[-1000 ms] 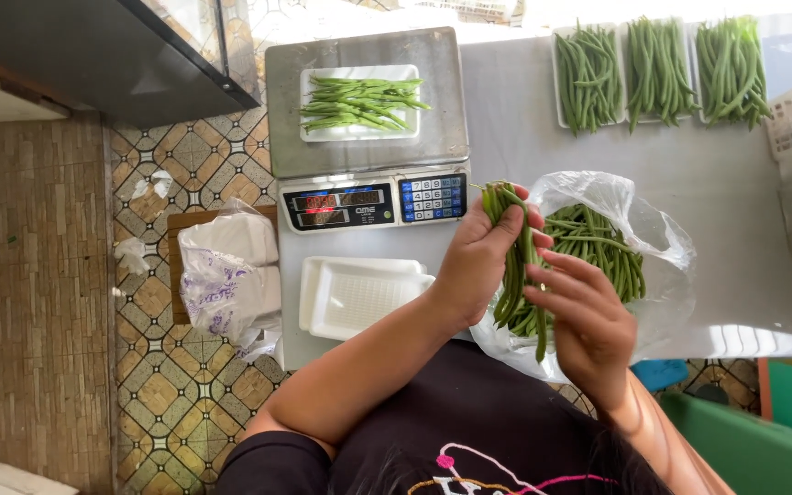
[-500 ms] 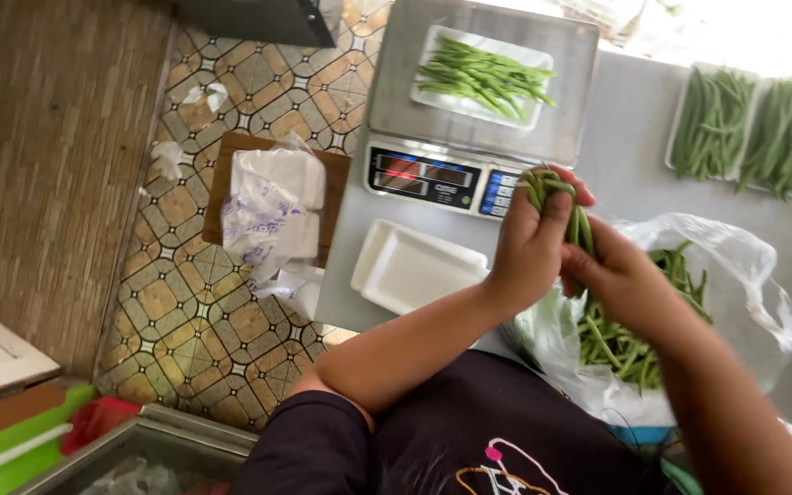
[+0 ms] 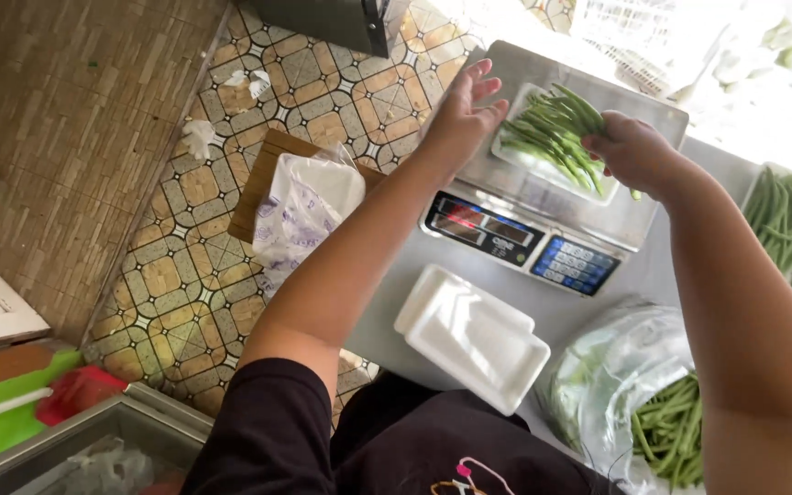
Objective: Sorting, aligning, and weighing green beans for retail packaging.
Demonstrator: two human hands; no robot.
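A grey weighing scale (image 3: 517, 240) carries a white foam tray heaped with green beans (image 3: 550, 136). My left hand (image 3: 463, 114) hovers at the tray's left end, fingers spread, holding nothing. My right hand (image 3: 632, 151) rests on the right end of the heap with its fingers curled over some beans. One bean sticks out just below that hand.
A stack of empty white foam trays (image 3: 474, 335) lies on the table in front of the scale. A clear plastic bag of green beans (image 3: 664, 417) sits at the lower right. Filled bean trays (image 3: 783, 213) stand at the right edge. A bag on a wooden box (image 3: 302, 203) is on the tiled floor.
Both hands have gone from the plastic bag up to the scale, carrying a bunch of beans onto the tray. The left hand has let go and opened.
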